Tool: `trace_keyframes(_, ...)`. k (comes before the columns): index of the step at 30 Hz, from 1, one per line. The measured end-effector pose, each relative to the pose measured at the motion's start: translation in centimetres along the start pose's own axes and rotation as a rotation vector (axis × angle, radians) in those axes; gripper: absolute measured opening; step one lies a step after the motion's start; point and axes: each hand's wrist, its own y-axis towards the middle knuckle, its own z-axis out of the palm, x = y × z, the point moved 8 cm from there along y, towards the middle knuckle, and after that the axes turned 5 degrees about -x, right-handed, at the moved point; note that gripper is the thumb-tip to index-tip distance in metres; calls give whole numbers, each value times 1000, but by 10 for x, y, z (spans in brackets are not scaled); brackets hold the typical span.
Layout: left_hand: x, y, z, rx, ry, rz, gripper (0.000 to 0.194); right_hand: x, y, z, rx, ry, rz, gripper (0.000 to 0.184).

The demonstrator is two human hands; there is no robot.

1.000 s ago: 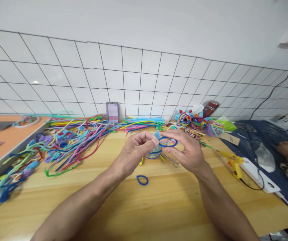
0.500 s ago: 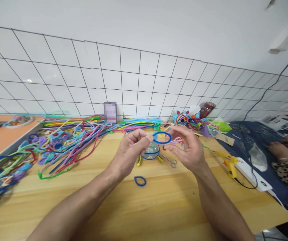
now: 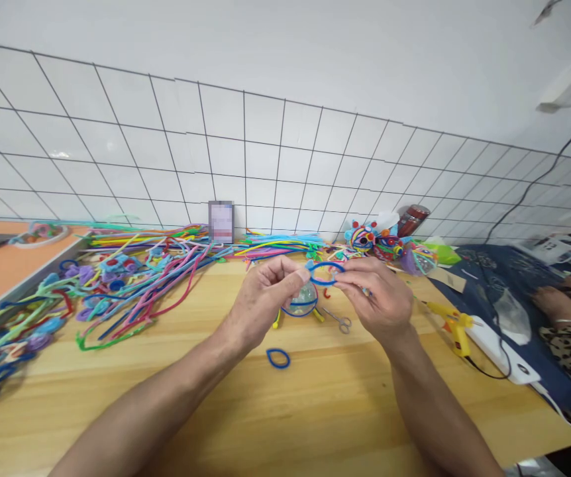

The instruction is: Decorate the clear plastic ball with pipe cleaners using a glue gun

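Above the wooden table [image 3: 325, 411], my left hand [image 3: 265, 298] and my right hand [image 3: 379, 298] both pinch a blue pipe-cleaner ring [image 3: 326, 272] from opposite sides. Just below the ring sits a clear ball wrapped with a blue band [image 3: 301, 303]. A second, smaller blue loop [image 3: 278, 358] lies on the table nearer to me, between my forearms.
A big heap of coloured pipe cleaners [image 3: 131, 278] covers the left and back of the table. Small scissors [image 3: 341, 320] lie by the ball. A yellow glue gun [image 3: 454, 324] rests at the right, beside finished colourful figures [image 3: 379, 244]. Another person's hand [image 3: 556, 303] rests on dark cloth at the far right.
My right hand has closed in on the ring, so both hands now pinch it, and the ring has dropped slightly and tilted flatter.
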Motion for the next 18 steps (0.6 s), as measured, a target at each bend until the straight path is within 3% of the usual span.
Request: trace_keyframes(18,0,0,-1,-14,-8,8,26,2,2,1,8,-18,-8,18)
